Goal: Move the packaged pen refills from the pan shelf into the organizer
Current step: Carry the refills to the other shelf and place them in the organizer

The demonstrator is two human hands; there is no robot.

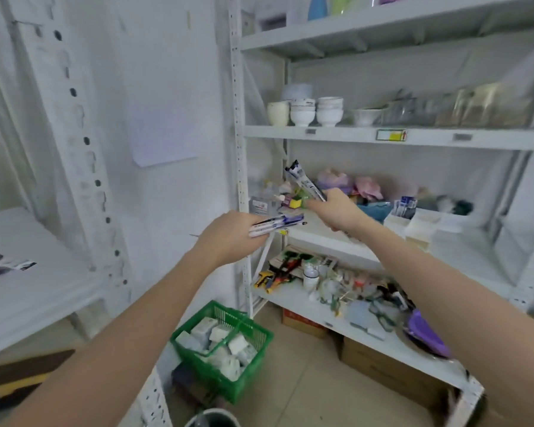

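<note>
While both hands are raised before the white metal shelving unit (240, 155), the following is recorded from the head view.

Left hand: the left hand (228, 235) is closed around a flat bundle of long clear-and-blue packaged pen refills (275, 224), held roughly level, tips pointing right.

Right hand: the right hand (336, 212) is closed around a second slim plastic packet of refills (304, 180), tilted up and to the left, its printed header uppermost.

Location of task items: both packets are held in the air just in front of the middle shelf board (321, 232), near a white compartmented organizer tray (413, 224) that stands to the right on the same shelf.

Risk, slippage: the left bundle appears gripped at one end only; a loose packet could slide out and fall toward the green plastic basket (222, 343) below.

Risk, collision: the raised right packet could be knocked against the clutter at the shelf's left end, judging by how near it stands.

Risk, misplacement: the wrong compartment could be chosen, since the dividers are poorly seen.

Hidden or unclear: fingertips of both hands are concealed behind the packets; the count of packets in the left bundle cannot be told; the organizer's interior is blurred; items on the left table (28, 272) are cut off at the frame edge.
</note>
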